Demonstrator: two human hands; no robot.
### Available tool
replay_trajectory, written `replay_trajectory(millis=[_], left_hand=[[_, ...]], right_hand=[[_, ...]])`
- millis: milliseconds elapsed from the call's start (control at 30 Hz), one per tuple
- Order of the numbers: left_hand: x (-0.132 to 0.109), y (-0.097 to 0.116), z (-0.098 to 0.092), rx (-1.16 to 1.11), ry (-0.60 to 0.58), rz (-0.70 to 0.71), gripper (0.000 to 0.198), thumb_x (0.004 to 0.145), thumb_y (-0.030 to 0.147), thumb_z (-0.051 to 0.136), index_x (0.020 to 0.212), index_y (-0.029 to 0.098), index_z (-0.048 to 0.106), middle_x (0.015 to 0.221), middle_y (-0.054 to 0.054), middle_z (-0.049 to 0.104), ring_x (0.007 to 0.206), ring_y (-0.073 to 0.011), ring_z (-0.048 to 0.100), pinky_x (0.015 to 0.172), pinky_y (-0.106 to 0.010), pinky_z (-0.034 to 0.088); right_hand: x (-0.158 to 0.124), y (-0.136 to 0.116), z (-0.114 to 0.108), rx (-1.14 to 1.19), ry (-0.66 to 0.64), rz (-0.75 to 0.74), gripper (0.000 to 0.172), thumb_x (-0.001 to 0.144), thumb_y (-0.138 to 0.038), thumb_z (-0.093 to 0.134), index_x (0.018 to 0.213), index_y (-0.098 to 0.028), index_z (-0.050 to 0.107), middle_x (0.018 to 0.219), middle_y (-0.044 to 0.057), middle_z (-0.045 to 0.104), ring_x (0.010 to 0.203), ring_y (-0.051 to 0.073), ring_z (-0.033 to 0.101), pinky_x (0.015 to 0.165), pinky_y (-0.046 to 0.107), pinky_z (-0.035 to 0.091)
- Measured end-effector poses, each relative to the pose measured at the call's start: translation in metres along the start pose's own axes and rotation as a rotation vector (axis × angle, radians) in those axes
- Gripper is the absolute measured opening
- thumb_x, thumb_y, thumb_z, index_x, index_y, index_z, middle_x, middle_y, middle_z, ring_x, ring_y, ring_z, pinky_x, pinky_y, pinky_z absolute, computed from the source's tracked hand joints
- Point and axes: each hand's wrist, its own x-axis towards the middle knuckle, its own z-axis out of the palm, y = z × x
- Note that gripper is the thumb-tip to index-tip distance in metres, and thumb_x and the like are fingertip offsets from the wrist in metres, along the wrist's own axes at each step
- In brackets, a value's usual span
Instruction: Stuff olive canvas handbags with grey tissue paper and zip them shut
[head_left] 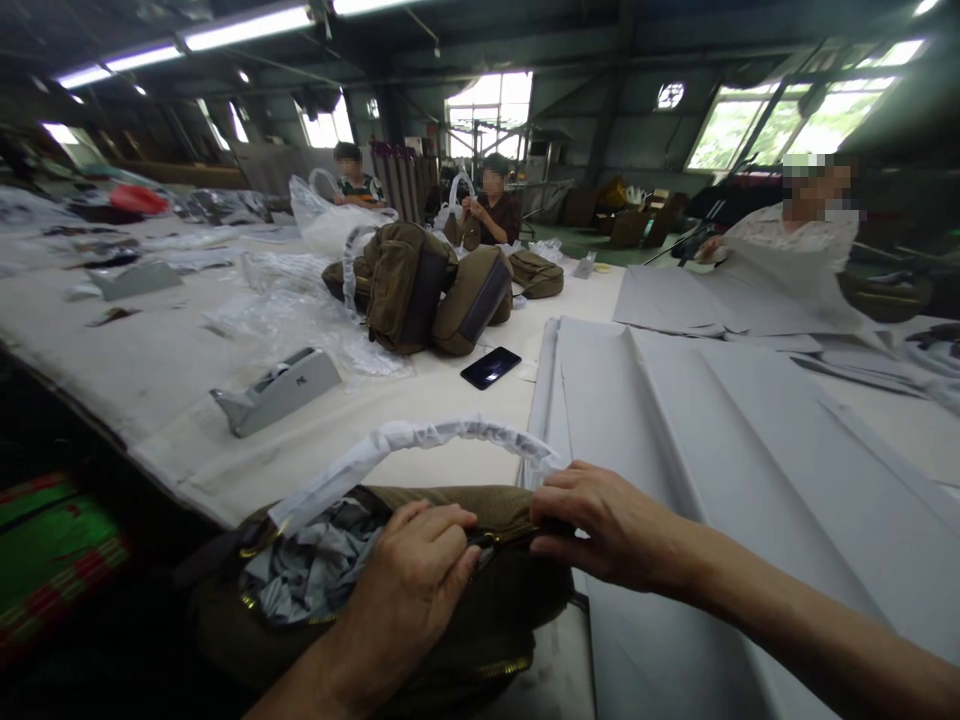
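An olive-brown bag [517, 590] lies in front of me at the table's near edge, its brass zipper partly open. Crumpled grey stuffing paper [315, 565] shows through the opening on the left. A handle wrapped in white plastic [420, 436] arches over the top. My left hand [412, 580] is closed over the zipper, thumb and forefinger at the dark zipper pull [484, 541]. Gripping the bag's right end beside the zipper is my right hand [592, 520], fingers curled and closed. The fabric between its fingers is mostly hidden.
Large grey paper sheets [697, 430] are stacked to the right. Ahead lie a phone [491, 368], a grey tape dispenser [281, 390], stuffed brown bags [412, 285] and clear plastic wrapping [300, 330]. A person [795, 225] handles sheets at the far right; two others sit across the table.
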Motion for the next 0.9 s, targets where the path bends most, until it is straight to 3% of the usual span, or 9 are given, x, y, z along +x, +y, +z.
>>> replay_trajectory(millis=[167, 267, 400, 567, 633, 733, 800, 900], left_hand=[[-0.019, -0.009, -0.01, 0.193, 0.017, 0.039, 0.018, 0.089, 0.011, 0.043, 0.077, 0.016, 0.055, 0.081, -0.003, 0.061, 0.078, -0.0191, 0.053, 0.074, -0.037, 0.04], [-0.035, -0.019, -0.015, 0.25, 0.061, 0.044, 0.016, 0.088, 0.007, 0.044, 0.081, 0.015, 0.055, 0.082, -0.002, 0.061, 0.083, -0.0177, 0.053, 0.08, -0.037, 0.037], [-0.056, -0.035, -0.031, 0.419, 0.06, 0.043, 0.015, 0.088, 0.008, 0.044, 0.084, 0.015, 0.057, 0.086, -0.003, 0.063, 0.095, -0.0218, 0.053, 0.086, -0.041, 0.036], [-0.066, -0.037, -0.052, 0.539, 0.061, 0.065, 0.017, 0.09, 0.011, 0.042, 0.09, 0.016, 0.058, 0.101, -0.006, 0.065, 0.102, -0.0257, 0.053, 0.092, -0.049, 0.032], [-0.063, -0.039, -0.056, 0.536, 0.038, 0.054, 0.019, 0.09, 0.011, 0.041, 0.083, 0.015, 0.058, 0.089, -0.006, 0.065, 0.088, -0.023, 0.057, 0.087, -0.045, 0.036], [-0.059, -0.048, -0.058, 0.463, -0.046, -0.024, 0.026, 0.09, 0.012, 0.038, 0.068, 0.017, 0.052, 0.064, -0.001, 0.056, 0.062, -0.0177, 0.056, 0.066, -0.035, 0.043], [-0.06, -0.054, -0.06, 0.451, -0.057, -0.044, 0.025, 0.09, 0.014, 0.039, 0.068, 0.018, 0.049, 0.062, -0.001, 0.054, 0.058, -0.0175, 0.056, 0.058, -0.032, 0.043], [-0.065, -0.058, -0.061, 0.594, 0.007, 0.043, 0.014, 0.088, 0.015, 0.046, 0.076, 0.018, 0.051, 0.069, -0.003, 0.058, 0.064, -0.0217, 0.059, 0.058, -0.034, 0.045]], right_hand=[[0.008, -0.011, 0.005, -0.079, -0.028, 0.053, 0.016, 0.088, -0.031, 0.051, 0.081, -0.017, 0.054, 0.079, 0.002, 0.061, 0.073, 0.014, 0.054, 0.071, 0.029, 0.035], [0.005, -0.009, 0.009, -0.11, -0.009, 0.068, 0.015, 0.089, -0.03, 0.049, 0.082, -0.018, 0.053, 0.08, 0.001, 0.061, 0.072, 0.014, 0.054, 0.071, 0.03, 0.034], [-0.003, -0.008, 0.009, -0.129, 0.013, 0.092, 0.015, 0.089, -0.029, 0.049, 0.079, -0.018, 0.051, 0.077, 0.0, 0.061, 0.069, 0.015, 0.054, 0.069, 0.031, 0.032], [-0.005, -0.013, 0.005, -0.155, 0.009, 0.111, 0.013, 0.088, -0.025, 0.05, 0.076, -0.02, 0.051, 0.073, -0.002, 0.061, 0.066, 0.015, 0.056, 0.067, 0.032, 0.032], [-0.003, -0.014, 0.006, -0.196, 0.013, 0.098, 0.012, 0.088, -0.024, 0.052, 0.076, -0.021, 0.052, 0.072, -0.002, 0.061, 0.066, 0.016, 0.058, 0.066, 0.032, 0.033], [-0.003, -0.011, 0.007, -0.285, 0.057, 0.065, 0.012, 0.087, -0.023, 0.052, 0.075, -0.021, 0.051, 0.069, -0.002, 0.06, 0.062, 0.017, 0.058, 0.065, 0.033, 0.033], [-0.005, -0.008, 0.006, -0.322, 0.091, 0.026, 0.014, 0.087, -0.023, 0.051, 0.074, -0.021, 0.05, 0.066, -0.002, 0.059, 0.059, 0.016, 0.057, 0.064, 0.033, 0.034], [-0.011, -0.004, 0.002, -0.374, 0.144, -0.022, 0.015, 0.089, -0.025, 0.049, 0.075, -0.022, 0.051, 0.065, -0.002, 0.058, 0.057, 0.016, 0.056, 0.062, 0.032, 0.036]])
